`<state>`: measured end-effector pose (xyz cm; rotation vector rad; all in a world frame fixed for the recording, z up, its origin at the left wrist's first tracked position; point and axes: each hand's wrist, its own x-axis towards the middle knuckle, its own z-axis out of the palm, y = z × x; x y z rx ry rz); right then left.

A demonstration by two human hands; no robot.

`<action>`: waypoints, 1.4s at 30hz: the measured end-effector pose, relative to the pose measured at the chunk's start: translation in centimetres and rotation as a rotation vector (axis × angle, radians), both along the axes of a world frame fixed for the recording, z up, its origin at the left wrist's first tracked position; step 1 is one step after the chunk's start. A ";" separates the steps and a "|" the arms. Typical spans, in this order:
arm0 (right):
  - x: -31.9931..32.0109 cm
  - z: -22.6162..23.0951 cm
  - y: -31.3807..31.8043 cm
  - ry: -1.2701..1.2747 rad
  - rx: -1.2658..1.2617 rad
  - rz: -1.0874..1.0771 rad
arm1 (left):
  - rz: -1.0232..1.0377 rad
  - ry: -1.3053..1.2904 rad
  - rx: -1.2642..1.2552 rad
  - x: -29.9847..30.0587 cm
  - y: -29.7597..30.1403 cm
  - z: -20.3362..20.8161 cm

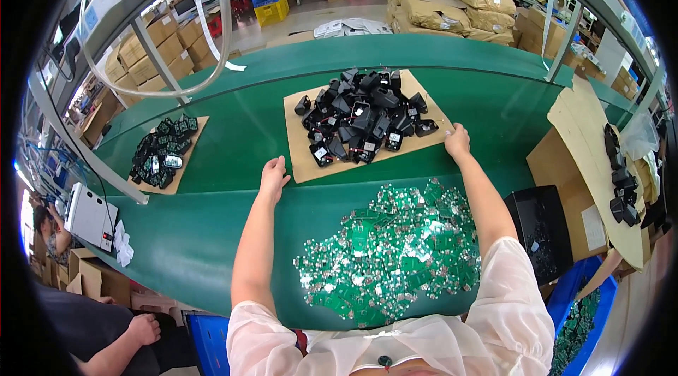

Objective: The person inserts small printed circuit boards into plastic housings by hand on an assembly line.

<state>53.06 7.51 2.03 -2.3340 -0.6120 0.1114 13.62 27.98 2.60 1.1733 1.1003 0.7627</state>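
Cardboard sheet (304, 165), edge at right fingers (451, 134), sits apart from smaller sheet (200, 129).

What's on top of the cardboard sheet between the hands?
A heap of small black housings lies on the cardboard sheet. The lowest pieces and the cardboard beneath are covered.

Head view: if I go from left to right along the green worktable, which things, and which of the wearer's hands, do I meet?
Whitish box → smaller pile of black parts → left hand → larger pile of black parts → right hand → black box.
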 end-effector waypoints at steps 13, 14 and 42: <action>8.2 -3.9 2.7 0.235 0.045 0.001 | 0.021 0.369 0.170 5.2 7.7 -5.4; 8.3 -3.8 2.1 0.337 0.067 0.006 | -0.022 0.293 0.081 5.9 6.9 -4.7; 0.1 -0.5 3.8 0.507 0.062 0.399 | 0.035 0.136 0.151 -3.9 4.9 2.0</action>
